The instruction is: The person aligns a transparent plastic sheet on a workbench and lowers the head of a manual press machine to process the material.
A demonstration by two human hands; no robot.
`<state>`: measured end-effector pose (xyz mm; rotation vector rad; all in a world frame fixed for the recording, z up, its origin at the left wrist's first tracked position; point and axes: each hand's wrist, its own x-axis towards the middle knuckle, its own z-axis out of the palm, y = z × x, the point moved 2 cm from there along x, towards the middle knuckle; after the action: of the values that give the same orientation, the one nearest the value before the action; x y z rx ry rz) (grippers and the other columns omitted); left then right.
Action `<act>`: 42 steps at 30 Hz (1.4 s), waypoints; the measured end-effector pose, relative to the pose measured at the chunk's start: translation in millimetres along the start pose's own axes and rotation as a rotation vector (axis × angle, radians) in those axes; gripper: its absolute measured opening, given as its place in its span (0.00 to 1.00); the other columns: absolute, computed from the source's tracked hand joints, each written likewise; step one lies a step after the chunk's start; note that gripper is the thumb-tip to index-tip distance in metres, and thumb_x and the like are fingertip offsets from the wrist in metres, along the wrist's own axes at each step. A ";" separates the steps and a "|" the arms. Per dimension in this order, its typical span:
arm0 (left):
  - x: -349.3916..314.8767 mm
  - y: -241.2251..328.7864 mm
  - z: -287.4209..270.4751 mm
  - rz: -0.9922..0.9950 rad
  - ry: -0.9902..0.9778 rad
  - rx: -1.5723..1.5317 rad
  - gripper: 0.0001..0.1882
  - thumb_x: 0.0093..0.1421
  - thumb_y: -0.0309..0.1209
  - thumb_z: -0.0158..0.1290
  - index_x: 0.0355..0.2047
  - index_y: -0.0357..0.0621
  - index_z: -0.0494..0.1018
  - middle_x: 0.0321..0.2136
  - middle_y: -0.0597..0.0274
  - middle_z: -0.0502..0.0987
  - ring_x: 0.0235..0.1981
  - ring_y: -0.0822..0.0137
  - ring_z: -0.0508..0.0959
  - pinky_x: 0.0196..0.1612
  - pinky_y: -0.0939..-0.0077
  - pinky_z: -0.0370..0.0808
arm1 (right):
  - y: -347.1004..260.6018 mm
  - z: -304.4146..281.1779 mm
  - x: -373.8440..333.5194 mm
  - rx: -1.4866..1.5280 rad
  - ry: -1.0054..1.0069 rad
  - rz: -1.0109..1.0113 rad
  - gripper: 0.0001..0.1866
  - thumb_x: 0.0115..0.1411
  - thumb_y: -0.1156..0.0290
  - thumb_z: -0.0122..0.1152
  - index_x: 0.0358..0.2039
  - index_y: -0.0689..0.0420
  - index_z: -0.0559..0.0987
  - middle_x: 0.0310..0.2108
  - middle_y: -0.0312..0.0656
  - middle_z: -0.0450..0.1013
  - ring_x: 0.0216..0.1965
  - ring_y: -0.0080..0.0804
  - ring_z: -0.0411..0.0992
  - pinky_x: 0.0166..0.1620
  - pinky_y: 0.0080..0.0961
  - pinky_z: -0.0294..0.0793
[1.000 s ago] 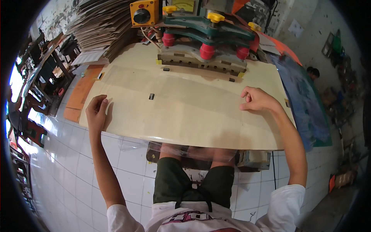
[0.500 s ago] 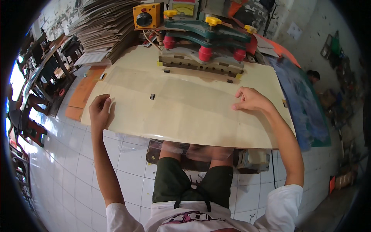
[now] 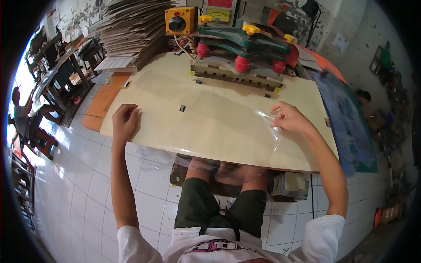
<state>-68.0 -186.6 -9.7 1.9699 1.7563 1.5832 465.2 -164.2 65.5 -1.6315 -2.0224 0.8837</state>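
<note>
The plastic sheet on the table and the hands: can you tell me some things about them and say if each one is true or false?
1. Both hands touch the clear plastic sheet. True.
2. The left hand is up on the machine's red knobs. False: it rests near the table's left front edge.
3. The right hand pinches the sheet. True.
4. The cardboard stack lies under the table. False: it stands behind it, at the left.
</note>
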 end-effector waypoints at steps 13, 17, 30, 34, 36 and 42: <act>-0.1 137.1 37.4 0.362 -0.233 -0.211 0.15 0.58 0.21 0.58 0.47 0.37 0.76 0.44 0.54 0.78 0.33 0.65 0.80 0.37 0.75 0.76 | -92.9 -38.9 -130.2 -0.355 0.491 -0.384 0.08 0.53 0.84 0.62 0.35 0.65 0.79 0.29 0.41 0.71 0.29 0.27 0.71 0.35 0.23 0.70; 10.1 196.5 58.2 0.293 -0.470 -0.330 0.27 0.58 0.26 0.62 0.58 0.40 0.70 0.58 0.55 0.72 0.33 0.72 0.80 0.33 0.79 0.76 | -106.3 -57.5 -158.5 -0.276 0.481 -0.390 0.07 0.53 0.83 0.61 0.34 0.65 0.79 0.29 0.38 0.70 0.29 0.23 0.67 0.34 0.20 0.67; 34.1 256.7 103.9 0.346 -0.686 -0.510 0.20 0.63 0.33 0.60 0.53 0.38 0.72 0.48 0.59 0.78 0.25 0.77 0.79 0.27 0.83 0.74 | -93.7 -109.4 -197.4 0.053 0.429 -0.378 0.09 0.60 0.72 0.65 0.35 0.64 0.79 0.31 0.32 0.67 0.27 0.15 0.62 0.31 0.14 0.62; 38.9 252.8 107.1 0.150 -0.867 -0.572 0.13 0.66 0.34 0.58 0.44 0.38 0.76 0.38 0.65 0.79 0.24 0.80 0.75 0.25 0.83 0.71 | -92.7 -112.3 -204.0 0.046 0.484 -0.424 0.11 0.60 0.68 0.67 0.36 0.64 0.79 0.32 0.32 0.66 0.27 0.15 0.62 0.30 0.13 0.61; 42.5 249.0 101.5 0.150 -0.855 -0.585 0.11 0.68 0.35 0.56 0.39 0.39 0.76 0.33 0.69 0.78 0.23 0.81 0.72 0.25 0.84 0.69 | -90.4 -115.2 -208.0 0.028 0.516 -0.445 0.12 0.61 0.66 0.67 0.36 0.63 0.78 0.32 0.32 0.66 0.26 0.14 0.62 0.29 0.13 0.60; 41.1 274.1 54.4 0.301 -0.595 -0.653 0.12 0.68 0.32 0.55 0.32 0.34 0.76 0.22 0.73 0.70 0.26 0.83 0.64 0.26 0.83 0.61 | -89.5 -120.1 -216.6 0.042 0.574 -0.399 0.18 0.63 0.56 0.66 0.33 0.60 0.76 0.27 0.29 0.65 0.21 0.10 0.57 0.24 0.12 0.53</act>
<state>153.4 -220.7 162.3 2.0810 0.6461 1.2097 532.0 -357.3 231.8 -1.2071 -1.7963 0.2676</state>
